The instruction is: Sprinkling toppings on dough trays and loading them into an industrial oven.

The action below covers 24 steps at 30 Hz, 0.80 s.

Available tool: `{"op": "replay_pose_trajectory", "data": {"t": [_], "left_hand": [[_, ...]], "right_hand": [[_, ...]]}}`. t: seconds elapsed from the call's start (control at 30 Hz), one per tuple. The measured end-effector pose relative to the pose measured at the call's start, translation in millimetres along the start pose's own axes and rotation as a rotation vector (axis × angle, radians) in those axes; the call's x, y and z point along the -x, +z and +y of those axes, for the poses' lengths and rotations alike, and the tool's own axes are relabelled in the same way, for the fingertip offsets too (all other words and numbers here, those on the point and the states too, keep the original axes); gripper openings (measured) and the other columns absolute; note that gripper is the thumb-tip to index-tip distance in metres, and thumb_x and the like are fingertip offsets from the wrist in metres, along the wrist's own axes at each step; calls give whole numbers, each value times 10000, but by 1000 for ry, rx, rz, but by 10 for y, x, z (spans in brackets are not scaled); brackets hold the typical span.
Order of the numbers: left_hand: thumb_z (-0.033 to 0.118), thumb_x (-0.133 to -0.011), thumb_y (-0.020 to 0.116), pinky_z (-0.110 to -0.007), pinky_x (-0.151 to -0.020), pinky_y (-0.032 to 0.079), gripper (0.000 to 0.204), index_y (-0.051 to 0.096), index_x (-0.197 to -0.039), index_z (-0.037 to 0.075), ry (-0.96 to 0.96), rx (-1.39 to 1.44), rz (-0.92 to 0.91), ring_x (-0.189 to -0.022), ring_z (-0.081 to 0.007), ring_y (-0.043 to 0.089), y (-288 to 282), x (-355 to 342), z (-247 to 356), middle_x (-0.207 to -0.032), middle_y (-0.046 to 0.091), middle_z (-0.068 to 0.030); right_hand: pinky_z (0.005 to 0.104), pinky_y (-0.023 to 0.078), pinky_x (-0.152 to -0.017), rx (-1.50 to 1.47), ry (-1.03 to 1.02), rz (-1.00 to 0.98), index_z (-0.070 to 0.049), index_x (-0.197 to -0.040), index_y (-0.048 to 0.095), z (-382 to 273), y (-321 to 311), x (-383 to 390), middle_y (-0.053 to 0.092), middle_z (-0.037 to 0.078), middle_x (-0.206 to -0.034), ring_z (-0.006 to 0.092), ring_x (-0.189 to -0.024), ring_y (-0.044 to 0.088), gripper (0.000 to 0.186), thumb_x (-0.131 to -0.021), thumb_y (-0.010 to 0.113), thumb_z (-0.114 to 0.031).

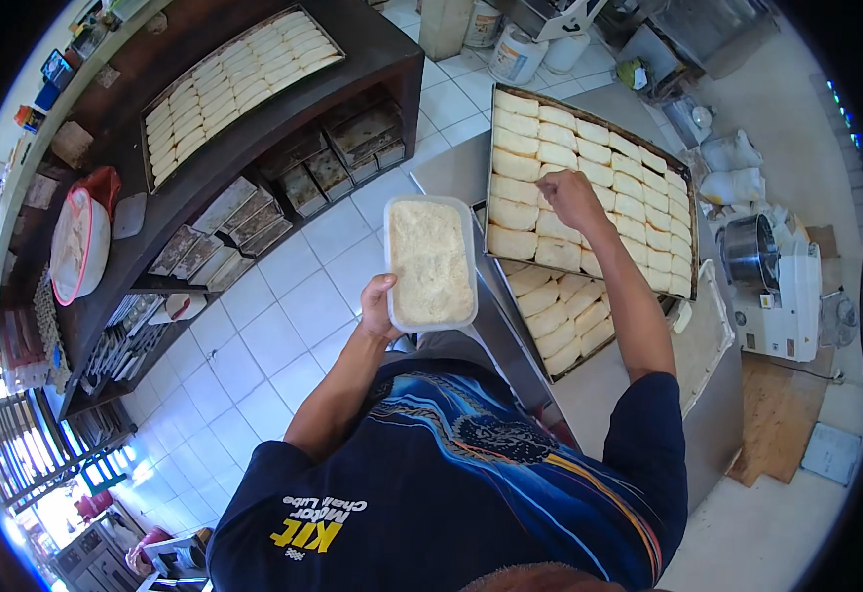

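My left hand (379, 310) grips a clear plastic tub (431, 327) by its side, thumb over the rim. Pale, fine crumbs (431, 259) fill most of it. Over a large dark baking tray (490, 168) at the right hovers my right hand (571, 200), its fingers pinched together. Whatever is between those fingertips is too small to make out. Rows of pale, elongated dough pieces (629, 202) cover this tray, packed side by side. Beneath its near edge lies a second tray (557, 378) of similar pieces, partly hidden by the upper tray and my right forearm.
Both trays rest on a metal worktable (599, 395). Across the tiled floor (293, 306), a dark counter (372, 59) holds another filled tray (340, 57) and a white basin (91, 247), with baking pans (254, 217) shelved below. A white mixer (796, 296) stands far right; buckets (517, 56) stand behind.
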<state>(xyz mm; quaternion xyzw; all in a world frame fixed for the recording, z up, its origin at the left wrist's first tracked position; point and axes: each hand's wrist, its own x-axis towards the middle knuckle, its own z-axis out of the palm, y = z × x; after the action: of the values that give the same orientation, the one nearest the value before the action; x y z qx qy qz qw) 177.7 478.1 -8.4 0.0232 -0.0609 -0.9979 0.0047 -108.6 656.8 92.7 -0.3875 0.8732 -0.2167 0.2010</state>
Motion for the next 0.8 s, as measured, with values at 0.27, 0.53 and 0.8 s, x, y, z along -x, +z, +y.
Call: {"op": "replay_pose_trajectory", "data": {"t": [0.27,0.53,0.8], "left_hand": [[278,-766,494,-397,-860,443,636,321,-1303,-16,17,-94,83,-996,-319,541,405,-664,-461,-1193,490,-228],[305,-767,490,-391,-846,448,580,391,-1260,16,136,-101,73,-970,-294,558,600,-1169,-1046,-1151,537,-180],[308,-766,501,-368,-853,441,562,411,-1247,32,308,-125,184,-974,-282,556,775,-1296,-1190,-1149,540,-166]], "right_hand": [[236,465,-617,-411,-77,-57,50,-913,628,-679,-103,575,639,104,-774,160,-647,587,211,-717,584,-15],[312,454,-626,184,-360,-32,-5,-878,642,-416,-90,834,614,102,-732,256,-667,567,224,-657,617,-27],[268,425,-558,-71,-197,-159,-19,-800,659,-24,-499,385,598,54,-625,150,-555,535,183,-637,577,2]]}}
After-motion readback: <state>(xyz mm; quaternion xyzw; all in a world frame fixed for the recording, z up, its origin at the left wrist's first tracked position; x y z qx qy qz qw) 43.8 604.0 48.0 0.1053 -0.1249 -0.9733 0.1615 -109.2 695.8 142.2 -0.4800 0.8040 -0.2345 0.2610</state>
